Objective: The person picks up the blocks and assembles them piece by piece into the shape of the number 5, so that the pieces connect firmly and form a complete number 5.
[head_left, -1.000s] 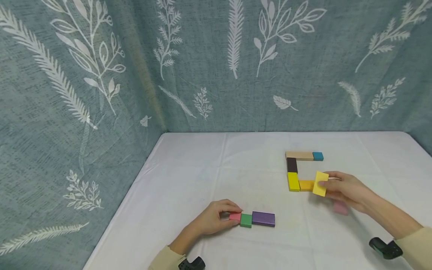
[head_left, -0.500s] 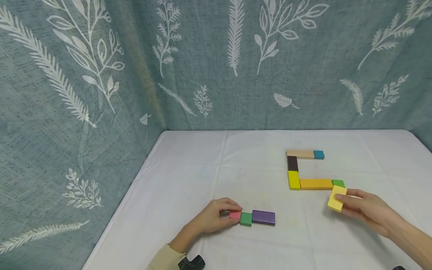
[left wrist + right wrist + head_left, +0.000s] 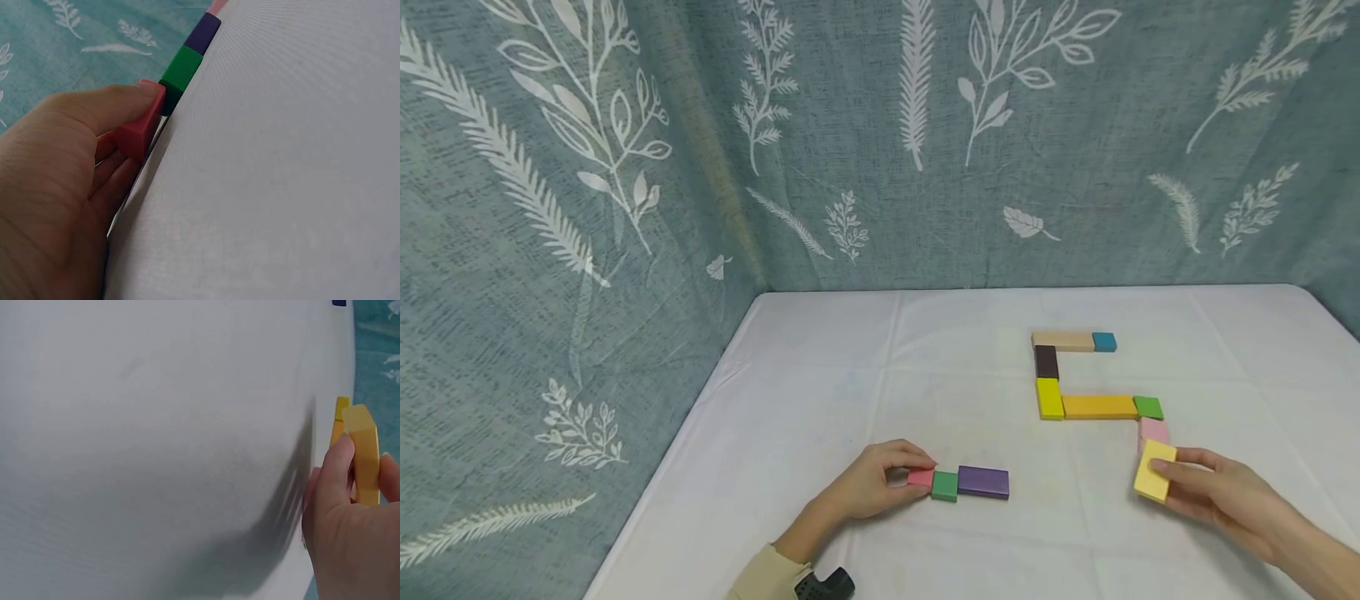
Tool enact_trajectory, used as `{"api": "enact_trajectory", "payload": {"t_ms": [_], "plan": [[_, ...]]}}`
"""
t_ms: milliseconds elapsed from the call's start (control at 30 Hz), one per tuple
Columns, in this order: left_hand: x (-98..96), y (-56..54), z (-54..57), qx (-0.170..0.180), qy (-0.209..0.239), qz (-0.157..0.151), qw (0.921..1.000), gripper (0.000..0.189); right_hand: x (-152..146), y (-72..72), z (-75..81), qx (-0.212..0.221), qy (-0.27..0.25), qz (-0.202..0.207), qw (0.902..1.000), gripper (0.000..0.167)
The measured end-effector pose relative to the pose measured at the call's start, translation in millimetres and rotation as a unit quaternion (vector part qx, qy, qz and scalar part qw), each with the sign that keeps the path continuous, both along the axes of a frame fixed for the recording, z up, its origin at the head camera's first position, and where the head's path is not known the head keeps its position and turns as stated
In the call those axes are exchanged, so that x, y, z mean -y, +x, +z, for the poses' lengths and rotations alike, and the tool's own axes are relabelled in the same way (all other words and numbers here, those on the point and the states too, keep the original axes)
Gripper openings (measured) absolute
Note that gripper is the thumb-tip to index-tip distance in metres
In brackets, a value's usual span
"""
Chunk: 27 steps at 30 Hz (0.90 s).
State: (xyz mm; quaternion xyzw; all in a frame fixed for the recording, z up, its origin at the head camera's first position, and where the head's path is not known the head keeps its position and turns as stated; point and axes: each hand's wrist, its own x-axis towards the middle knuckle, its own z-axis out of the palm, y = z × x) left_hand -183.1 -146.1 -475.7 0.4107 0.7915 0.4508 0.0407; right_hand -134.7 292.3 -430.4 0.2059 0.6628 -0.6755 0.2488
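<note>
My left hand (image 3: 874, 485) pinches a red block (image 3: 921, 477) between thumb and fingers; the left wrist view shows the thumb on top of this red block (image 3: 142, 128). A dark green block (image 3: 945, 486) and a purple block (image 3: 983, 482) continue the row to its right. My right hand (image 3: 1232, 500) holds a pale yellow block (image 3: 1154, 472) tilted up by its sides, also clear as a yellow block (image 3: 364, 450) in the right wrist view. Just behind it lies a pink block (image 3: 1153, 430), its near end covered by the pale yellow one.
A bent line of blocks runs from a blue block (image 3: 1104, 342) through a beige block (image 3: 1063, 341), a dark brown block (image 3: 1047, 362), a bright yellow block (image 3: 1049, 398) and an orange block (image 3: 1099, 407) to a light green block (image 3: 1147, 407). A white cloth (image 3: 820, 375) covers the table.
The right hand has carried the pale yellow block rightward and toward the near edge, uncovering the orange, light green and pink blocks. The left hand keeps its place on the red block.
</note>
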Motion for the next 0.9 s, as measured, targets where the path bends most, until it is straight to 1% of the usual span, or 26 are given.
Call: {"api": "enact_trajectory", "payload": {"t_ms": [200,300,367,433,533,600,667,900], "plan": [[-0.5,1.9,1.2,-0.001,-0.006,0.007,1.0000,0.028,1.3,8.0,-7.1,0.025,-0.010,-0.010,0.9996,0.080],[-3.2,8.5,16.2,-0.009,-0.004,0.005,0.9999,0.027,3.5,10.3,-8.1,0.030,-0.009,-0.016,0.9994,0.080],[-3.7,8.6,16.5,-0.014,-0.003,0.004,0.9999,0.026,4.1,10.2,-7.7,0.027,-0.007,-0.014,0.9995,0.080],[-3.3,7.9,15.4,-0.010,-0.004,0.004,0.9999,0.026,5.2,10.1,-7.6,0.026,0.004,-0.016,0.9995,0.078],[-0.6,2.1,0.3,0.005,-0.004,0.006,1.0000,0.027,6.0,9.3,-8.2,0.027,0.024,-0.015,0.9992,0.076],[0.0,1.6,-0.3,0.013,-0.002,0.006,0.9999,0.028,6.2,8.7,-8.2,0.029,0.034,-0.015,0.9989,0.076],[-0.1,1.1,-0.7,0.013,-0.001,0.004,0.9999,0.028,6.3,8.1,-7.6,0.030,0.043,-0.015,0.9985,0.075],[-0.2,-0.9,-2.9,-0.015,-0.001,-0.001,0.9999,0.027,8.2,8.3,-5.3,0.027,0.061,-0.013,0.9977,0.078]]}}
